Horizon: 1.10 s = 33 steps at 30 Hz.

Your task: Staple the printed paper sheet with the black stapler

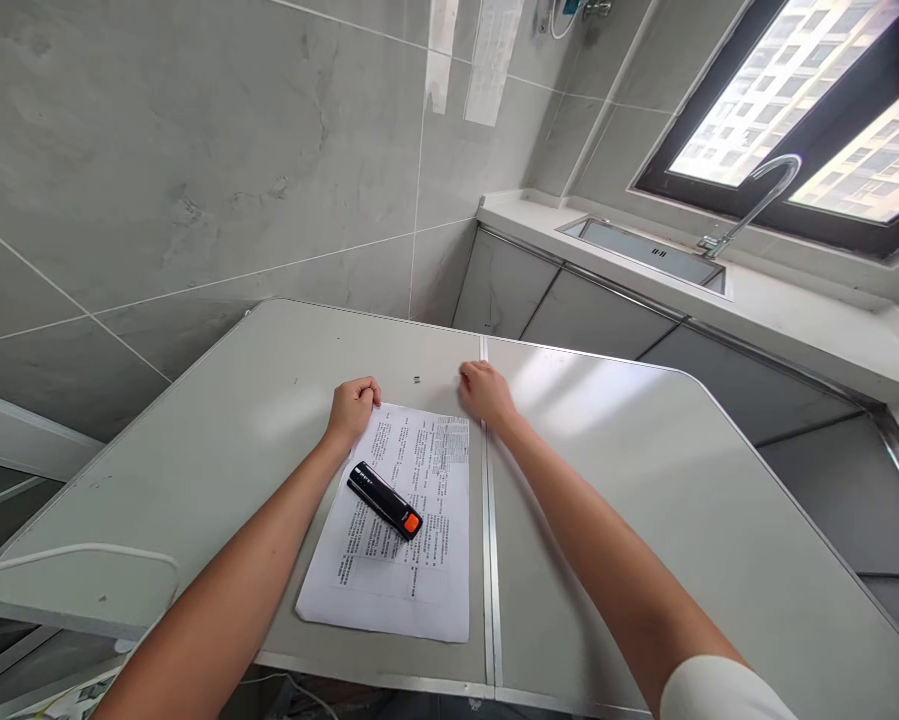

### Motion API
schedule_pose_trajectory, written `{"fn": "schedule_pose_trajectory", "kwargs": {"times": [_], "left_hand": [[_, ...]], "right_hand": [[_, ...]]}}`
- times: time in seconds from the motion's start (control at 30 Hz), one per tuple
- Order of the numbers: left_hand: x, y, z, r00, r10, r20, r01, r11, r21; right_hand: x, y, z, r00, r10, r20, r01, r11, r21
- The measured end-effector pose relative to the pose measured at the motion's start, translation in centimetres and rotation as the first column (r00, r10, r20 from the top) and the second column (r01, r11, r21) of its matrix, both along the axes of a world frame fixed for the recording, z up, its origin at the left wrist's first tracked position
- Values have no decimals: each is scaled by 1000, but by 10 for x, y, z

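Printed sheets of paper (434, 590) lie on the light folding table (591, 490), left of its metal seam. On top of the paper rests a black stapler-like object (380, 497) with an orange end, tilted down to the right. My left hand (354, 408) is closed in a loose fist at the paper's top left corner; whether anything is pinched in it is hidden. Beyond the paper's top right corner, my right hand (485, 392) is also curled closed on the table beside the seam, and its fingertips are hidden. Two tiny dark pieces (417, 380) lie between the hands.
A white cable (81, 548) crosses the table's left corner. Behind the table stands a grey tiled wall (231, 150). At the right back is a counter (809, 315) with a sink (648, 252) and a curved faucet (756, 205) under a window.
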State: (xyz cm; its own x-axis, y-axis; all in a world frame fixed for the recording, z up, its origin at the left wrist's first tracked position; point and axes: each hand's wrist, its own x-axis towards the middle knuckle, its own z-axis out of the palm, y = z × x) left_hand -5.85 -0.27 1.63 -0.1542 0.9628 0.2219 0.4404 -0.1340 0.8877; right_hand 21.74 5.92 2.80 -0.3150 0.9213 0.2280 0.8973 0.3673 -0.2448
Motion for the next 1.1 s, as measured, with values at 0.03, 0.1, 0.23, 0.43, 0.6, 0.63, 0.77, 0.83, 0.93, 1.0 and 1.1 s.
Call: {"fn": "schedule_pose_trajectory", "kwargs": {"times": [0.03, 0.1, 0.23, 0.43, 0.6, 0.63, 0.77, 0.83, 0.93, 1.0, 1.1], "left_hand": [[0, 0, 0, 1000, -1, -3, 1, 1000, -2], [0, -1, 0, 1000, -3, -7, 3, 1000, -2], [0, -2, 2, 1000, -18, -5, 18, 1000, 3], [3, -8, 12, 989, -147, 29, 143, 984, 110], [6, -7, 11, 937, -224, -267, 252, 965, 76], [6, -6, 10, 934, -212, -287, 240, 969, 67], [6, -4, 9, 896, -259, -360, 282, 959, 11], [7, -5, 9, 860, -296, -416, 318, 948, -18], [8, -6, 10, 847, -341, -408, 356, 934, -42], [9, -8, 11, 858, -379, -346, 389, 920, -45], [11, -9, 12, 869, -402, -290, 413, 910, -23]], "right_hand": [[19, -2, -1, 998, -65, -2, 65, 998, -6], [62, -7, -2, 985, -172, 0, 172, 985, -18], [133, -27, -10, 930, -366, -23, 364, 930, -52], [142, -92, -31, 899, -433, -65, 437, 896, 78], [126, -116, -28, 940, -308, -147, 314, 949, 19], [126, -116, -25, 931, -316, -183, 320, 947, -7], [125, -113, -15, 894, -317, -318, 310, 948, -74], [116, -116, -11, 877, -265, -400, 254, 964, -80], [92, -127, -3, 836, -185, -517, 133, 982, -136], [72, -137, 3, 803, -160, -574, 40, 976, -216], [48, -153, 10, 782, -106, -614, -111, 946, -305]]}}
